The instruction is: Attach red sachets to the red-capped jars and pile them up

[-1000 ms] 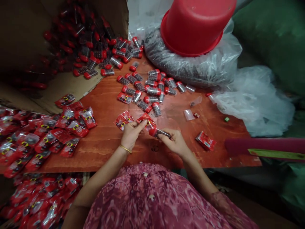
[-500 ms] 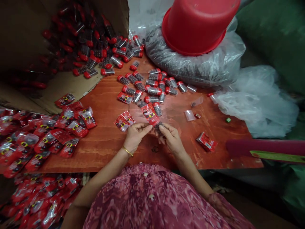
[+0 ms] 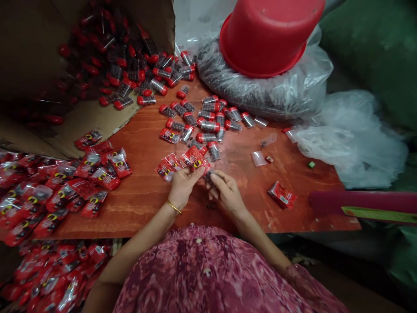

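Observation:
My left hand (image 3: 182,186) pinches the lower edge of a small red printed sachet (image 3: 194,159) over the red-brown wooden table (image 3: 146,130). My right hand (image 3: 225,191) is closed on a small clear tube of dark pellets (image 3: 212,175) whose end sits at the sachet's mouth. Both hands meet at the table's near middle. A second red sachet (image 3: 168,166) lies flat just left of my left hand. A loose cluster of red-capped tubes (image 3: 205,119) lies beyond my hands.
An open cardboard box (image 3: 81,65) at the back left spills more tubes. Filled red sachets (image 3: 58,191) pile up at the left. An upturned red bucket (image 3: 270,34) rests on a clear bag of dark pellets (image 3: 260,93). A red packet (image 3: 282,194) lies right.
The tube has gone from lying across my right fingers to being pushed into the sachet. The sachet stood up, then tipped left, and both hands drew slightly closer together.

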{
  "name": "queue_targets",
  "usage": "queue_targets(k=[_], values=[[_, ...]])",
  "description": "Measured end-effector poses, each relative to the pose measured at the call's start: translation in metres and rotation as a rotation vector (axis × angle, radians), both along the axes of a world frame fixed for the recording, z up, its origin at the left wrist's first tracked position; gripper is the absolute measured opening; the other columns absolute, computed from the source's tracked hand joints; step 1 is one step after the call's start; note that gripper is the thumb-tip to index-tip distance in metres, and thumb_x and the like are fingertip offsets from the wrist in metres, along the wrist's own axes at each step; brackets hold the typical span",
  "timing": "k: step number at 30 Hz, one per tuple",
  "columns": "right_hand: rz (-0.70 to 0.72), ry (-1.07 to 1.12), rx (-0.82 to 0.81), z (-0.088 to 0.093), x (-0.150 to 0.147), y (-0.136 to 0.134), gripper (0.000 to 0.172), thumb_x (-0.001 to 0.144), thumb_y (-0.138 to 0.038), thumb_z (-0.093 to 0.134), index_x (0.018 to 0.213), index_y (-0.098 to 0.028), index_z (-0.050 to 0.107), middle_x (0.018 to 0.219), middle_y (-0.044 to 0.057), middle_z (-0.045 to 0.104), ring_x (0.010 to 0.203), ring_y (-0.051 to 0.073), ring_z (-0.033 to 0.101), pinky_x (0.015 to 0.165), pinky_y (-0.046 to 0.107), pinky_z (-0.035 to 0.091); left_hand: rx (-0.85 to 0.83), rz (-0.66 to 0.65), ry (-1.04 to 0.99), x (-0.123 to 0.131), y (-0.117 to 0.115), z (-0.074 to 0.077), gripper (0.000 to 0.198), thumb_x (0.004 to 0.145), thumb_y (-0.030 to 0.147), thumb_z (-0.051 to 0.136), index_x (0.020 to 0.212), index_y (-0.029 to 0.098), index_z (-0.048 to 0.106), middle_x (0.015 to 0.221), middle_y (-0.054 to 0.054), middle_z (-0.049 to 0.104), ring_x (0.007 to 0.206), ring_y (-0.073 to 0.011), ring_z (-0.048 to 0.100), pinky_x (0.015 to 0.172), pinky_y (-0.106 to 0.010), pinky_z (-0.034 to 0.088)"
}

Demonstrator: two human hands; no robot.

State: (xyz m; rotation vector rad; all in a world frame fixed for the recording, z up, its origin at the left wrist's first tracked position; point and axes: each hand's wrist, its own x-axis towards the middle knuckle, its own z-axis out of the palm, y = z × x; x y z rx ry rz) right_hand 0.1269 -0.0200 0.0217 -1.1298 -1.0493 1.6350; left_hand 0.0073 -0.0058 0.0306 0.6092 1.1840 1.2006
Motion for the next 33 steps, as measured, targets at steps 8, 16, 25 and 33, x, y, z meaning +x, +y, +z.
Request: queue_targets(k=[8,16,25,33], values=[[-0.128,-0.182,0.163,-0.008,-0.014,0.002,0.029,0.081,-0.048,0.051,0.077,-0.019,0.053,0.057,-0.005,0.045,0.048,0.007,0.040,0.045,0.020,0.036,0.011,-0.003,-0.153,0.003,-0.004,0.008,0.030,0.054,0.040,0.077,0.069,0.016,0.068,0.070,-0.002,0.069,0.065,-0.0111,0.059,0.066,-0.022,0.047],[-0.018,-0.325,0.273,-0.006,-0.006,0.001,0.028,0.084,-0.047,0.046,0.081,-0.020,0.050,0.061,-0.004,0.044,0.052,0.009,0.040,0.048,0.022,0.035,-0.022,0.025,-0.100,-0.003,0.001,-0.002,0.033,0.053,0.046,0.076,0.061,0.015,0.067,0.061,0.000,0.066,0.059,-0.0097,0.056,0.063,-0.022,0.044],[0.023,-0.308,0.314,-0.003,-0.017,0.003,0.026,0.084,-0.045,0.046,0.082,-0.019,0.050,0.063,-0.004,0.044,0.053,0.009,0.039,0.052,0.022,0.035,0.054,0.062,-0.067,-0.006,0.001,0.004,0.028,0.062,0.043,0.071,0.066,0.016,0.068,0.064,0.000,0.066,0.065,-0.0121,0.060,0.067,-0.024,0.046],[0.078,-0.192,0.206,0.000,-0.021,-0.001,0.026,0.087,-0.046,0.041,0.083,-0.022,0.048,0.055,-0.006,0.040,0.044,0.009,0.037,0.045,0.022,0.034,0.074,-0.057,-0.083,-0.009,0.002,0.006,0.022,0.063,0.036,0.071,0.072,0.016,0.071,0.075,-0.004,0.071,0.077,-0.0166,0.065,0.079,-0.028,0.048]])
